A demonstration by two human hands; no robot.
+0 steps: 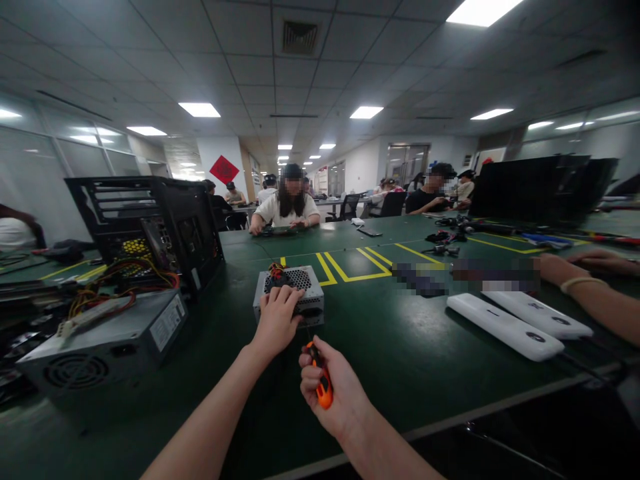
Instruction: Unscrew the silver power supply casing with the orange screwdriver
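Left hand (277, 317) lay spread on box (313, 292), just ahead of right hand (339, 389); right hand gripped screwdriver (323, 385), shaft toward box. Likely risks were tip slipping, if angled, into left thumb; box skidding on smooth surface (400, 377), if left hand pressed lightly. Box appeared grey, metallic, perforated; reddish wires (276, 271) bunched beyond left fingers.

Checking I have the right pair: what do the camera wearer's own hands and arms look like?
The left hand and right hand are bare, with no gloves, watch or band visible. The left forearm and right forearm show no sleeves as far as the picture reaches.
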